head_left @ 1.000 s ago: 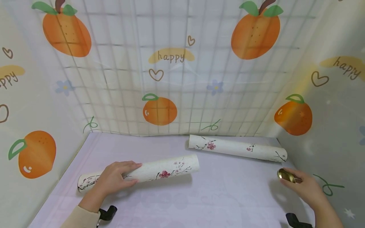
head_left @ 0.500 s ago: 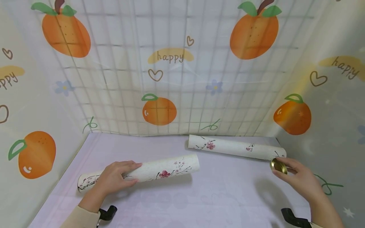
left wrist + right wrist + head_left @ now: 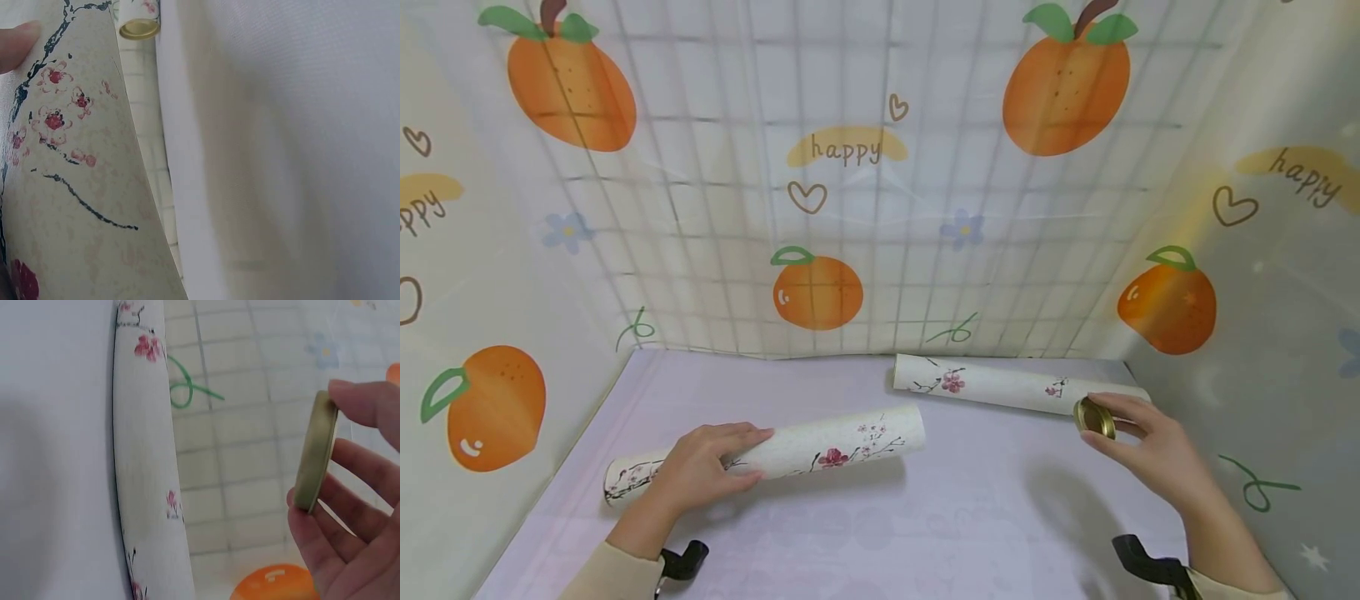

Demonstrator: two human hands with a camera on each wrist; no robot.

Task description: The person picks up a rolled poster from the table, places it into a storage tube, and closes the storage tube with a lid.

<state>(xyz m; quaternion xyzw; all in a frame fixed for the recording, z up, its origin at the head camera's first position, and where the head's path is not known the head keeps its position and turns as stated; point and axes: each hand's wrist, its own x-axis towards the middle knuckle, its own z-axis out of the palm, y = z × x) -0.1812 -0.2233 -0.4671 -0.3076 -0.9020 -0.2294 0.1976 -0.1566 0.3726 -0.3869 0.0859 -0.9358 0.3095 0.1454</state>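
Observation:
My left hand point(image 3: 700, 471) grips a white tube point(image 3: 850, 442) printed with plum blossoms, thumb on the near side and fingers over the top. The tube slants up to the right, its right end apart from its shadow on the table. In the left wrist view, the tube's printed side point(image 3: 87, 150) fills the left part. Between thumb and fingers, my right hand point(image 3: 1150, 450) pinches a round gold lid point(image 3: 1095, 419), its hollow side turned left. Seen edge-on in the right wrist view, the lid point(image 3: 315, 453) is thin and shallow.
A second blossom-printed tube point(image 3: 992, 387) lies along the back of the pale table point(image 3: 880, 533), partly behind my right hand. Its end in the left wrist view shows a gold cap point(image 3: 139, 28). Hanging cloth point(image 3: 842, 217) with orange prints encloses the back and sides.
My right hand has moved left and away from me with the gold lid, now in front of the rear tube. The left hand and its tube have stayed in place.

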